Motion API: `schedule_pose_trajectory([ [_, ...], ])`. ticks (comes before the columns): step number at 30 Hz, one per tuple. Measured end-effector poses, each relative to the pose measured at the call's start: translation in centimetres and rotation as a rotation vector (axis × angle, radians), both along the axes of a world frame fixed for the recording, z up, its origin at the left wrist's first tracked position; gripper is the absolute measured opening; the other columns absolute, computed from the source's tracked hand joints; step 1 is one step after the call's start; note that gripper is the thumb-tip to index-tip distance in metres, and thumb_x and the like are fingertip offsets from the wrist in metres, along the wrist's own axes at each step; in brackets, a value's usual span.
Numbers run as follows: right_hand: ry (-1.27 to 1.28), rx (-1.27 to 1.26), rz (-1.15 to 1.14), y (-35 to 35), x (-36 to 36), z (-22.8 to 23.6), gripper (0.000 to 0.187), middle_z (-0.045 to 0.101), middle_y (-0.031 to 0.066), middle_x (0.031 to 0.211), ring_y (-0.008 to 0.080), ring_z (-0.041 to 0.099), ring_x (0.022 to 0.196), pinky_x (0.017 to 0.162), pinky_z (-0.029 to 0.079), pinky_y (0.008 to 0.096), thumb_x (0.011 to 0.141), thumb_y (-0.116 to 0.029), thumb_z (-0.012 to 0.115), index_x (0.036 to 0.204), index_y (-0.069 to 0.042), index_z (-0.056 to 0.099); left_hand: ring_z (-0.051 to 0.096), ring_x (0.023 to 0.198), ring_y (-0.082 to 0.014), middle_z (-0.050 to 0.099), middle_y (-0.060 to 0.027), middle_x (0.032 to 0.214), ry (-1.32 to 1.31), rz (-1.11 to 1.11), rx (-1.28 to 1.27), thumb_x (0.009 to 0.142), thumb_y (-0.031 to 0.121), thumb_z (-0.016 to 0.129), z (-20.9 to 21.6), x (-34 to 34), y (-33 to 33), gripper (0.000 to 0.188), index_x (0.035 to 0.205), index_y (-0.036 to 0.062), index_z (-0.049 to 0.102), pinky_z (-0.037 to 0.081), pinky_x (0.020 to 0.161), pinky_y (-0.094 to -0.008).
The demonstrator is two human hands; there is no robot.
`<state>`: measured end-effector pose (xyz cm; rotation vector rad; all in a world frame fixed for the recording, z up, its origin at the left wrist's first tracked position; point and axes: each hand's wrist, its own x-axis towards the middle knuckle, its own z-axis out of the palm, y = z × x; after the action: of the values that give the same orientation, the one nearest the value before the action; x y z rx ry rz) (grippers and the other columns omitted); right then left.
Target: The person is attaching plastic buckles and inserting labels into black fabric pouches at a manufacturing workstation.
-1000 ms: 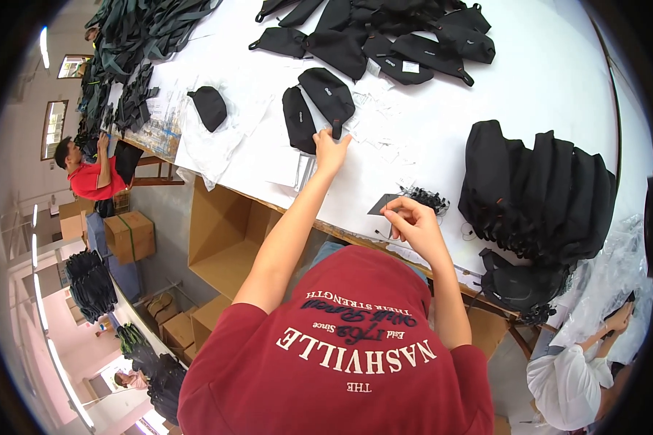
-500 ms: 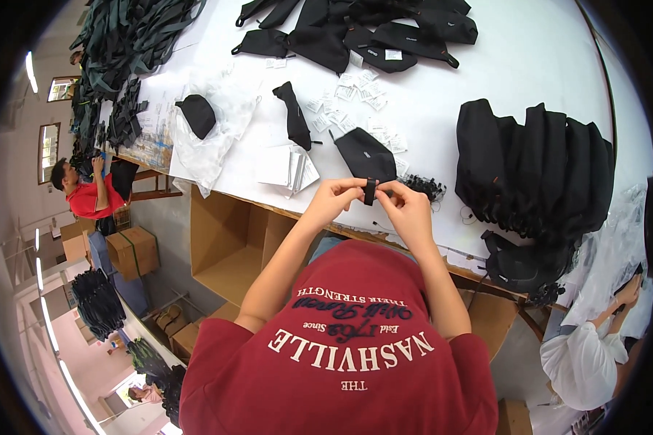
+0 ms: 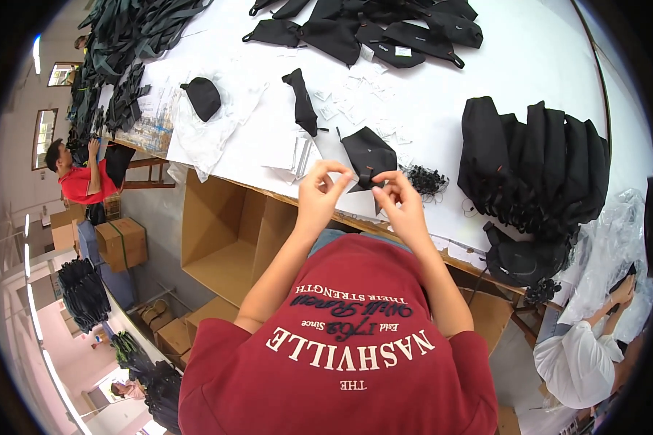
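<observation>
Both my hands are raised over the front edge of the white table, close together. My right hand (image 3: pixel 400 204) pinches a small black strap piece (image 3: pixel 366 177) between thumb and fingertips. Just to its left, my left hand (image 3: pixel 321 194) has its thumb and index finger brought together, and whatever lies between them is too small to make out. Right behind the strap piece lies a black fabric pouch (image 3: pixel 368 151). Beside the right hand is a tangled pile of small black cord pieces (image 3: pixel 426 181). A stack of white cards (image 3: pixel 294 159) sits behind the left hand.
Black pouches stand in a row (image 3: pixel 533 159) at the right, and more pouches (image 3: pixel 413 36) lie at the back. White labels (image 3: pixel 355 94) are scattered mid-table. A clear plastic bag (image 3: pixel 210 138) lies left. Open cardboard boxes (image 3: pixel 221 235) stand below the edge. Other people (image 3: pixel 87 174) work nearby.
My hands have drawn slightly apart, the left moving left. The strap piece, earlier held between both hands, now stays at my right fingertips. The view has shifted slightly.
</observation>
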<state>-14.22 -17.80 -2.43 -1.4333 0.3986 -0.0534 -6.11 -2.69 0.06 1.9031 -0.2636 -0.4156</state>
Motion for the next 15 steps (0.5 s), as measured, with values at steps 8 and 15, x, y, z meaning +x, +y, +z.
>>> schedule_pose_trajectory([
  [8, -0.162, 0.291, 0.063, -1.0, -0.5, 3.6, 0.009, 0.057, 0.0025, 0.082, 0.0086, 0.055, 0.077, 0.072, 0.043, 0.0215, 0.088, -0.006, 0.059, 0.095, -0.002, 0.054, 0.043, 0.069, -0.0022, 0.055, 0.0027, 0.08, 0.434, -0.012, -0.43, 0.088, 0.011, 0.063, 4.1, -0.5, 1.3, 0.009, 0.093, 0.0049, 0.059, 0.035, 0.064, -0.0176],
  [15, -0.246, 0.396, 0.083, 0.3, -0.9, 4.6, 0.012, 0.059, 0.004, 0.082, 0.0097, 0.055, 0.079, 0.068, 0.041, 0.0224, 0.092, -0.005, 0.053, 0.103, -0.003, 0.049, 0.044, 0.073, -0.0016, 0.051, 0.0046, 0.079, 0.317, -0.149, -0.373, 0.088, 0.01, 0.063, 4.5, -1.2, 0.8, 0.009, 0.091, 0.0025, 0.061, 0.035, 0.065, -0.0169],
])
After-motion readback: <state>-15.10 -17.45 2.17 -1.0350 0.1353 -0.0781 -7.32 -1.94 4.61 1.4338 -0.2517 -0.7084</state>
